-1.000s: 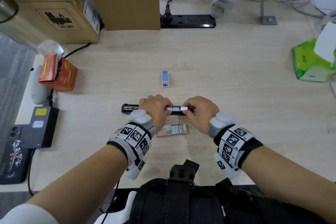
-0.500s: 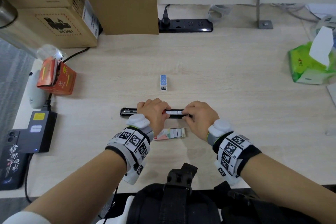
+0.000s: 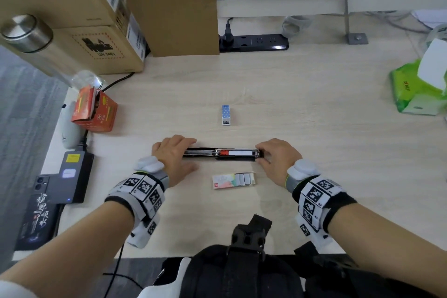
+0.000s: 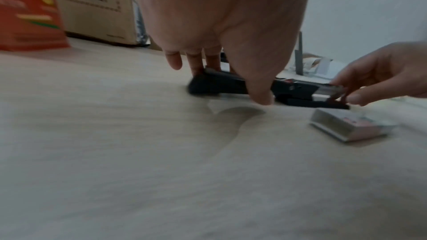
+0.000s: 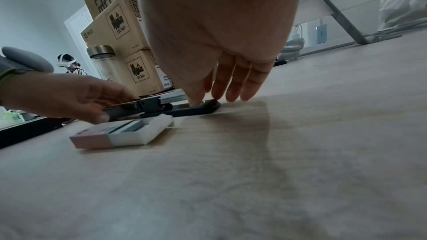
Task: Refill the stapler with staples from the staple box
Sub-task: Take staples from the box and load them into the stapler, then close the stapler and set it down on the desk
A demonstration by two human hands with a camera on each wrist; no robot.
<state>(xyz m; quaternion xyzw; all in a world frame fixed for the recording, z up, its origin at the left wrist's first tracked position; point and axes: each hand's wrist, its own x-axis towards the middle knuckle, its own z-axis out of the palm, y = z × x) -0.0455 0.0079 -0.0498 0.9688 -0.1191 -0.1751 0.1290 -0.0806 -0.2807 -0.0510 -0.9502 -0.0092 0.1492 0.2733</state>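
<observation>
A black stapler (image 3: 222,153) lies opened flat across the desk (image 3: 314,128), its metal staple channel facing up with a red and white piece inside. My left hand (image 3: 174,152) grips its left half, fingers behind and thumb in front (image 4: 258,96). My right hand (image 3: 273,155) pinches the right end of the stapler (image 4: 300,88) between thumb and fingers. The staple box (image 3: 233,180) lies just in front of the stapler, its tray slid partly out with grey staple strips showing (image 5: 124,134).
A small blue dotted box (image 3: 226,115) stands behind the stapler. An orange carton (image 3: 95,113), a phone and a power bank (image 3: 70,176) sit at the left edge. Cardboard boxes (image 3: 96,19) and a power strip (image 3: 254,42) line the back; a green tissue pack (image 3: 416,89) lies far right.
My left hand has slid left along the stapler and my right hand slightly right, which uncovers more of the open staple channel between them. The staple box has not moved.
</observation>
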